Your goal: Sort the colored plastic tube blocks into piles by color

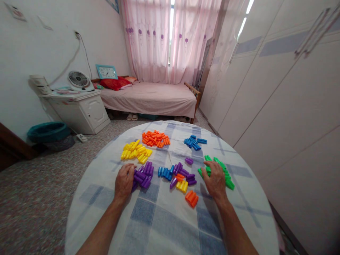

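Wardrobe doors in glossy off-white rise along your right, and a wooden bed with a pink sheet stands beyond your round table under a white and blue checked cloth. Your left hand has its fingers bent against the left side of a heap of shiny purple plastic tubes; your right hand lies loosely curved over the left part of a spread of bright green plastic tubes. Whether either hand grips a piece, you cannot tell from this view. Between your hands sits a mixed cluster of blue, purple, orange and yellow tubes. Farther off lie an orange tube heap, a yellow tube heap left of it, and a smaller blue tube heap toward your right. Nearest you is a small orange tube group; a little purple piece lies just beyond the cluster.
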A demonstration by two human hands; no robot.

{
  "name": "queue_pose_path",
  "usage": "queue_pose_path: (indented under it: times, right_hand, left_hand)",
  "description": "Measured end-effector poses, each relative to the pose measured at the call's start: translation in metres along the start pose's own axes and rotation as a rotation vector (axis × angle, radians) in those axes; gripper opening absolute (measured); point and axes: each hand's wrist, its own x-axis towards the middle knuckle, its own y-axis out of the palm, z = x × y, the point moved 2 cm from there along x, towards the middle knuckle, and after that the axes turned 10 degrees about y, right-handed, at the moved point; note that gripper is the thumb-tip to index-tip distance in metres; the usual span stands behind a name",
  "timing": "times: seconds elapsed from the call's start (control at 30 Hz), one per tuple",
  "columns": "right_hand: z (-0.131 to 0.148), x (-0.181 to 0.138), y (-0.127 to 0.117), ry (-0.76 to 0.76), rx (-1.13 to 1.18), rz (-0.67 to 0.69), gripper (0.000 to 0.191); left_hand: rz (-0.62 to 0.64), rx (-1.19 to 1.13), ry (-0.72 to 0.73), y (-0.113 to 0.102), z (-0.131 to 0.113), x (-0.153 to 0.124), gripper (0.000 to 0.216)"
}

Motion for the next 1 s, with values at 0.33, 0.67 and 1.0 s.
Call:
queue_pose_path:
  times: [0.33,0.67,1.0]
  right_hand:
    - [0.089,-0.015,0.040,-0.282,0.045,0.449,0.033]
    - [0.095,-0.007,0.057,-0.268,-0.013,0.509,0.027]
    - [0.079,0.015,0.046,-0.094,0.345,0.398,0.028]
  left_hand:
    - [0.005,0.000,0.006,0.000,-0.001,0.000,0.039]
    - [0.010,0.002,0.000,0.000,-0.003,0.000,0.039]
    - [0.006,-0.008,-0.023,-0.002,-0.007,0.001,0.038]
